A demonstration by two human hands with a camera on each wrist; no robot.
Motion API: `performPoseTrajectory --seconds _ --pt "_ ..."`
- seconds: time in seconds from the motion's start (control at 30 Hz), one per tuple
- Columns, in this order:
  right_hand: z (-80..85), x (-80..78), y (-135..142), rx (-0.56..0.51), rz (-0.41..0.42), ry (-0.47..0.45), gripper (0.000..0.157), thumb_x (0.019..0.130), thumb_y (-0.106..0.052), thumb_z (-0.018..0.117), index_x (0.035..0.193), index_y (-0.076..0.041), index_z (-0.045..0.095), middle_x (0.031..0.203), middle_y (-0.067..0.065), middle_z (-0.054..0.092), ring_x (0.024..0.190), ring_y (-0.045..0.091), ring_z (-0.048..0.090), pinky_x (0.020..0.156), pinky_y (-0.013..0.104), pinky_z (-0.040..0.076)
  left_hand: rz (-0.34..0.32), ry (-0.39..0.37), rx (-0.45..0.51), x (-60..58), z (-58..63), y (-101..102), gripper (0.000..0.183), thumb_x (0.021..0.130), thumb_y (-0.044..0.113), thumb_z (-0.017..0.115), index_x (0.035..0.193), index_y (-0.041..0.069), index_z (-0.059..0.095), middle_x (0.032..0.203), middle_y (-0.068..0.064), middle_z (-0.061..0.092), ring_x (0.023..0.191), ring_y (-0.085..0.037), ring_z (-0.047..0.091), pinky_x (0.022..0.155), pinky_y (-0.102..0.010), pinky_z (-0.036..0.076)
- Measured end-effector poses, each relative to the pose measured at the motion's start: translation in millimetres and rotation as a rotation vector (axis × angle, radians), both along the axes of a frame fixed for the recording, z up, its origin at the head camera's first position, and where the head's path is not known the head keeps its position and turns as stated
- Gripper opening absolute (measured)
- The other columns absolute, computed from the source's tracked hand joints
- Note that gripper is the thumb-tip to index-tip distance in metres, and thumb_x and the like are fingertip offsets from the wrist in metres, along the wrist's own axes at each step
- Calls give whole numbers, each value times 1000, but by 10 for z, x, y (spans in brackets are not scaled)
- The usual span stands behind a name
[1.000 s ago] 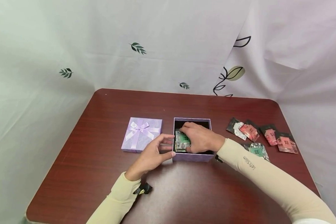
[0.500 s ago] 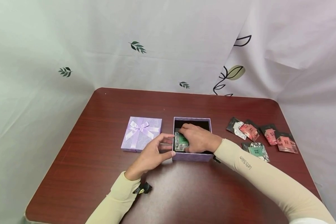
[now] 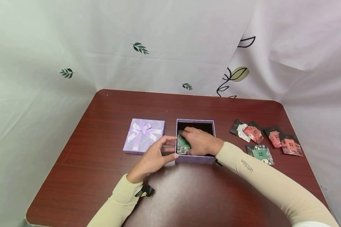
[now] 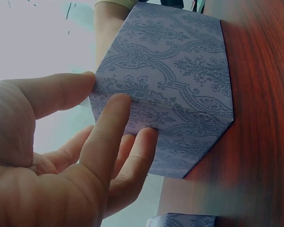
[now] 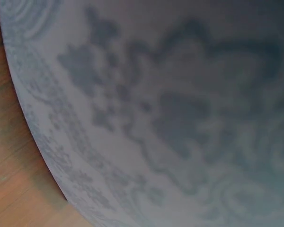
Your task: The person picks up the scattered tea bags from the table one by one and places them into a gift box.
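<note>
A purple patterned gift box with a black inside stands uncovered at mid-table. My right hand reaches into it and holds a green-labelled sachet between thumb and fingers at the box's left side; part of the sachet is hidden under the hand. Against the box's left wall rests my left hand, its thumb at the front corner. In the left wrist view those fingers touch the patterned wall without curling round it. The right wrist view shows only the blurred box wall and some table.
A purple lid with a ribbon bow lies left of the box. To the right are several flat sachets: one white-labelled, several red-labelled ones and one green-labelled. White cloth hangs behind the brown table.
My right hand has shifted slightly left and down inside the box, with the green-labelled sachet settling closer to the left wall. The left hand has stayed in place.
</note>
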State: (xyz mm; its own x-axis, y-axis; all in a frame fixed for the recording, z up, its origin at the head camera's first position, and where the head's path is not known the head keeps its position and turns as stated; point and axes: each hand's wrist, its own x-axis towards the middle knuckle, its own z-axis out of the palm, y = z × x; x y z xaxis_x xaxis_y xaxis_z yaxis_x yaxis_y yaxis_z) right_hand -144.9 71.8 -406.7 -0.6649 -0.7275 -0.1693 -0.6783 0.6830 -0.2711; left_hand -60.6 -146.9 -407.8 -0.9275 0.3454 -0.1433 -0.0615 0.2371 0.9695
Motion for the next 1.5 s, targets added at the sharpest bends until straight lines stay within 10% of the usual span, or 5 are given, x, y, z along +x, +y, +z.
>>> performPoseTrajectory --seconds 0.9,1.5 --pt "479 11 351 -78 -100 -1 78 84 -37 86 148 -2 58 147 13 58 129 30 62 111 50 52 22 -12 22 -8 -35 11 61 91 4 80 147 6 56 137 -24 64 122 -41 70 98 -45 60" --pt "715 114 1219 -165 -236 47 67 92 -33 77 149 -5 57 142 8 61 118 26 66 102 51 55 38 -19 11 -23 -36 21 62 90 4 81 146 6 57 135 -23 64 121 -40 70 99 -47 60"
